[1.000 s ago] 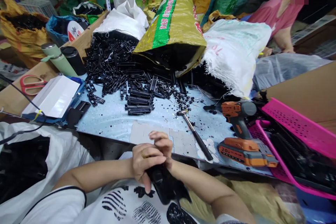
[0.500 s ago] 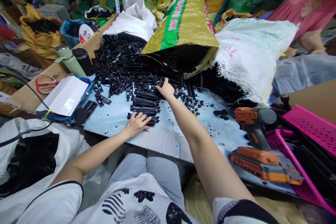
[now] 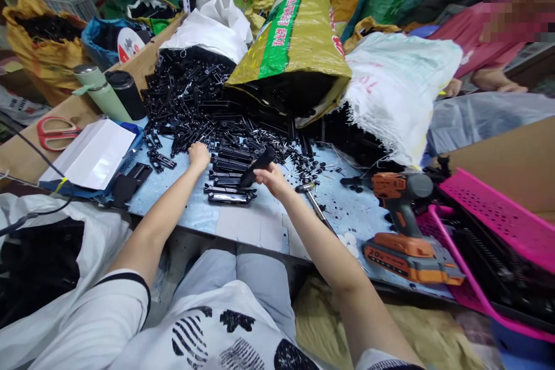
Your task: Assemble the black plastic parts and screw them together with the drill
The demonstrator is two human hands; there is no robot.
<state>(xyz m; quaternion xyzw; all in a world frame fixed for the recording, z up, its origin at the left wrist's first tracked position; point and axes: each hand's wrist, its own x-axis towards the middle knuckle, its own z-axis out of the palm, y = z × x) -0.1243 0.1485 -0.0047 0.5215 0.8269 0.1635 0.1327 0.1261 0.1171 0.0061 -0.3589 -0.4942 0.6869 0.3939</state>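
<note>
My right hand (image 3: pixel 272 179) is closed on a long black plastic part (image 3: pixel 259 166), held tilted over a row of similar black parts (image 3: pixel 229 176) on the blue-covered table. At the near edge of a heap of small black clip-like pieces (image 3: pixel 186 98) is my left hand (image 3: pixel 199 156). Its fingers are curled down, and whatever they pinch is hidden. To the right of the row lie loose pins and small black bits (image 3: pixel 299 162). A small hammer (image 3: pixel 315 202) rests beside my right forearm.
An orange cordless drill (image 3: pixel 401 231) and a pink basket (image 3: pixel 498 219) stand at right. Yellow-green (image 3: pixel 299 40) and white sacks (image 3: pixel 399 87) line the back. At left are scissors (image 3: pixel 56 133), a white box (image 3: pixel 89 153) and bottles (image 3: pixel 102 92). Across the table is another person's arm (image 3: pixel 489 78).
My left hand has left the near end of the row and moved to the heap's edge. The right hand has come back toward me with a long black part. The hammer now shows.
</note>
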